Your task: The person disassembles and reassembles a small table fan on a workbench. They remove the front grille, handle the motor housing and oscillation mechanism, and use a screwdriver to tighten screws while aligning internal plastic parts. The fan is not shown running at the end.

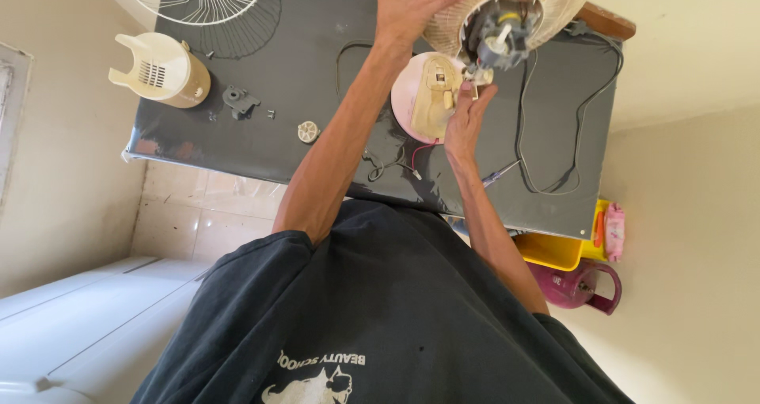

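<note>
Above pink fan base (416, 95), left hand (412, 12) grasps fan guard (554, 8); right hand (467, 123) touches motor neck (484, 70), grip unclear; best hold guard steady, align neck squarely.

— How is the light? 
— Soft, even daylight fills the room; the cream walls (697, 71) read bright, and the dark tabletop (317, 119) carries a dull sheen.

— Shadows, sharpness? 
— Shadows are faint, pooling under the black shirt (380, 309). Focus holds throughout, with slight wide-angle stretching toward the frame's edges.
</note>
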